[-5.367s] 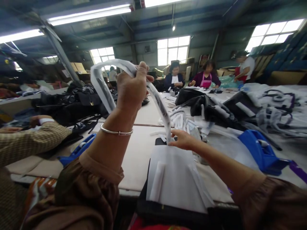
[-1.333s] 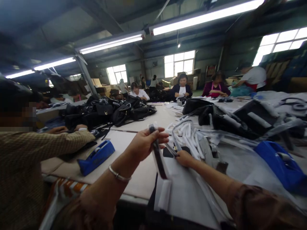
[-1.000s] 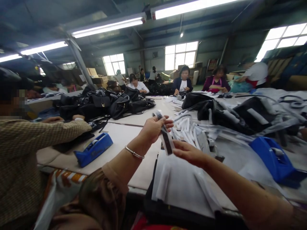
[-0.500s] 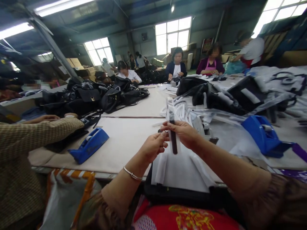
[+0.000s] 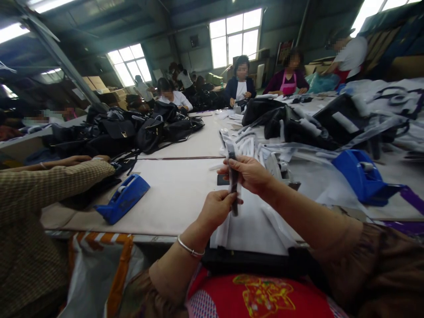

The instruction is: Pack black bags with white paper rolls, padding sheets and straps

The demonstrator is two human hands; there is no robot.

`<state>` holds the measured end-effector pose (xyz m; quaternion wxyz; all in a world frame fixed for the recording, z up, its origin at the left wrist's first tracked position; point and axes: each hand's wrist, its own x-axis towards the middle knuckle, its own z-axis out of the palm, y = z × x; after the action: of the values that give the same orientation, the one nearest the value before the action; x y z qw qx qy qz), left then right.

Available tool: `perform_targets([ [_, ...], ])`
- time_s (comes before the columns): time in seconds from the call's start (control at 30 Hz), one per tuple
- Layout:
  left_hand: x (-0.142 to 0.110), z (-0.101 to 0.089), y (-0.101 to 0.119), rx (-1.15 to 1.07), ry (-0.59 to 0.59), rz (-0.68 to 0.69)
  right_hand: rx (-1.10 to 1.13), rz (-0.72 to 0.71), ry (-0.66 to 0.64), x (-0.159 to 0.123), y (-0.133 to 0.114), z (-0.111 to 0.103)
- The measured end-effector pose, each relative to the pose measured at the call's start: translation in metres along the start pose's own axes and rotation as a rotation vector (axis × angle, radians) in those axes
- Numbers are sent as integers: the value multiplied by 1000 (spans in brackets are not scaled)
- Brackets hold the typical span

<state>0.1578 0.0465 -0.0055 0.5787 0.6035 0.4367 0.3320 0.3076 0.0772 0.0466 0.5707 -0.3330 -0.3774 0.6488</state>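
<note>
In front of me a dark strap (image 5: 233, 179), partly wrapped in thin whitish film, is held nearly upright between my hands. My left hand (image 5: 215, 211) pinches its lower end, thumb on top. Higher up, my right hand (image 5: 251, 173) closes around its upper part, with some fingertips hidden behind it. Beneath my hands lies a white sheet (image 5: 247, 236) with padded white strips at its sides, over a black bag (image 5: 238, 263) at the table edge. A small dark flat piece (image 5: 222, 180) shows just behind the strap.
Blue tape dispensers stand at left (image 5: 127, 198) and right (image 5: 362, 179). Black bags (image 5: 115, 128) are heaped at the back left, more bags (image 5: 288, 121) and white wrapping at the right. A co-worker's checked sleeve (image 5: 66, 176) reaches in from the left. Several people sit beyond.
My left hand has slid down to the strap's lower end. My right hand stays around its upper part, and the strap has shifted slightly left. The camera view has tilted a little.
</note>
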Motion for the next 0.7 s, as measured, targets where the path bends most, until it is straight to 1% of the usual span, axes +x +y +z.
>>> perform_targets([
  [0.13, -1, 0, 14, 11, 35, 57, -112, -32, 26, -9, 14, 6],
  [0.23, -1, 2, 17, 45, 48, 89, -72, -19, 40, -16, 19, 8],
  [0.3, -5, 2, 16, 105, 58, 107, 44, 24, 34, -15, 13, 9],
  [0.4, -19, -2, 18, 251, 26, 115, 213, 76, 51, -5, -10, 6],
  [0.5, -50, -20, 28, 357, -101, 104, 275, 74, 93, 17, -36, 1],
  [0.57, -79, -40, 37, 373, -224, 118, 287, 70, 116, 36, -47, -4],
  [0.63, -109, -63, 47, 357, -296, 150, 287, 85, 145, 56, -50, -9],
  [0.67, -123, -75, 51, 344, -274, 167, 283, 101, 164, 66, -47, -11],
  [0.7, -135, -87, 56, 309, -187, 181, 277, 121, 182, 76, -42, -13],
])
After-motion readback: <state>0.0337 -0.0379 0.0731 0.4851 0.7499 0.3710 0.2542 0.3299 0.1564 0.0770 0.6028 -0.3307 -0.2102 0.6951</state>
